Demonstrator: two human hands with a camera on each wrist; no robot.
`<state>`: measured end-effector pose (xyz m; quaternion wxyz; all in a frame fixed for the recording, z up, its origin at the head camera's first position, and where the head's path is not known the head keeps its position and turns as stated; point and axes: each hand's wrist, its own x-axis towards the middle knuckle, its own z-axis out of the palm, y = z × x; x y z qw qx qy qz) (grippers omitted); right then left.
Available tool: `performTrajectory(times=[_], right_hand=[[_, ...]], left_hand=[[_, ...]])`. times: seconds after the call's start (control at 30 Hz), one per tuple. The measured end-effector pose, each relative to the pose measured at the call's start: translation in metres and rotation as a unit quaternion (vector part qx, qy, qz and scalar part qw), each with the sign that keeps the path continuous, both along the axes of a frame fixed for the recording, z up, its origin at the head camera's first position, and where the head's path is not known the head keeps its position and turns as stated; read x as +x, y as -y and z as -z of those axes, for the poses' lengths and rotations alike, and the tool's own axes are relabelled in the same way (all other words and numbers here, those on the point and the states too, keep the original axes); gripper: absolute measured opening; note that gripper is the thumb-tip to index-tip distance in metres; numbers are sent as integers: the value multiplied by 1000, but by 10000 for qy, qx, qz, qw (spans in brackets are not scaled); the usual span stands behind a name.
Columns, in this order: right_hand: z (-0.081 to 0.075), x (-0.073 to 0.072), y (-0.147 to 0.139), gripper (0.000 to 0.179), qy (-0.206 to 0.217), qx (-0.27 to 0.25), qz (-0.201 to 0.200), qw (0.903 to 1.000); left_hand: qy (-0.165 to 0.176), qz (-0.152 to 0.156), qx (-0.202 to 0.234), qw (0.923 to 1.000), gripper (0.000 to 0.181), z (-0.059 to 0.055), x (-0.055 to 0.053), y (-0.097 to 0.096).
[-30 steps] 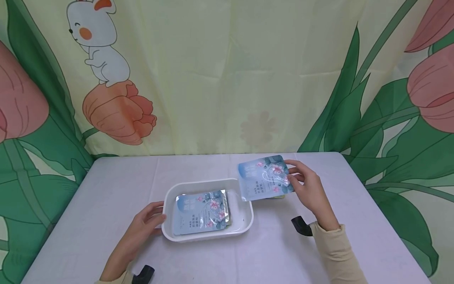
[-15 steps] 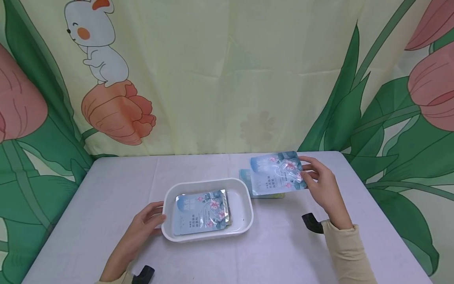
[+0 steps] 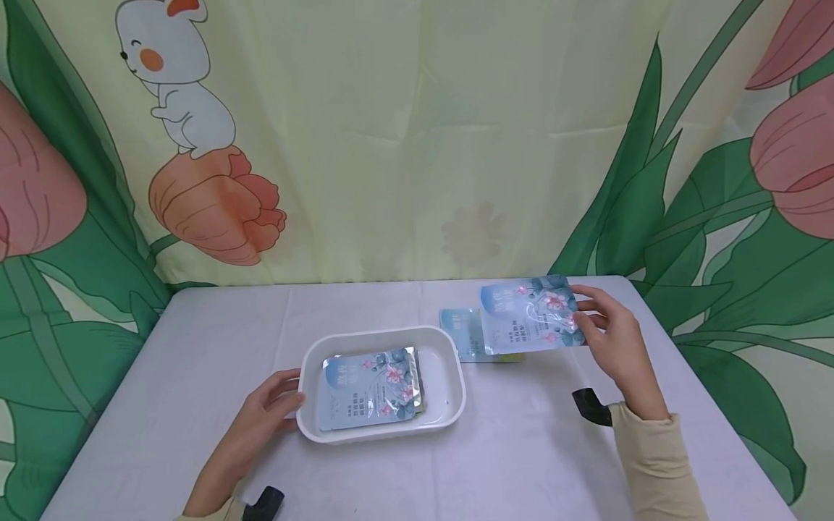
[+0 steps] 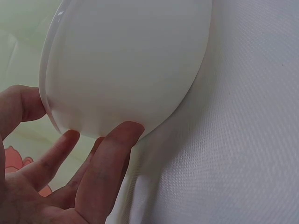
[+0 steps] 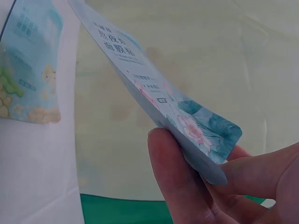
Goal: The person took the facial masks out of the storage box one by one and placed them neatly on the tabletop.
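My right hand (image 3: pixel 612 336) pinches a pale blue face mask packet (image 3: pixel 528 315) by its right edge, thumb in front and fingers behind. Pink flowers and dark lettering show on the packet in the right wrist view. Another face mask packet (image 3: pixel 464 334), blue with a yellow-green lower edge, lies behind the tray, partly hidden by the held one. At the left end of the white tray (image 3: pixel 449 421), my left hand (image 3: pixel 263 405) touches the outer wall and rim with its fingertips. Inside the tray, a flowered face mask packet (image 3: pixel 368 391) lies on top of others whose edges peek out.
A white cloth (image 3: pixel 508 463) covers the table. Behind its far edge hangs a curtain (image 3: pixel 391 145) printed with tulips, leaves and a white animal. Black wrist mounts (image 3: pixel 591 407) stick out near both sleeves.
My right hand has carried the face mask packet to the right, away from the tray, uncovering part of the packet behind it. The left hand and the tray have stayed put.
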<state>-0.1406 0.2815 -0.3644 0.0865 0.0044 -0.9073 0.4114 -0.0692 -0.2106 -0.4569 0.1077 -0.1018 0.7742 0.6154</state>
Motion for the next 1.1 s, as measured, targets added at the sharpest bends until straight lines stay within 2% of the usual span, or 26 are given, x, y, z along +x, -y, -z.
performTrajectory(times=[0.53, 1.1], right_hand=[[7, -2, -22, 46, 108, 31, 339, 9994], [24, -8, -38, 47, 304, 87, 660, 9973]], left_hand=[[-18, -1, 23, 10000, 53, 1, 0, 1], [94, -60, -71, 9999, 55, 3, -2, 0]])
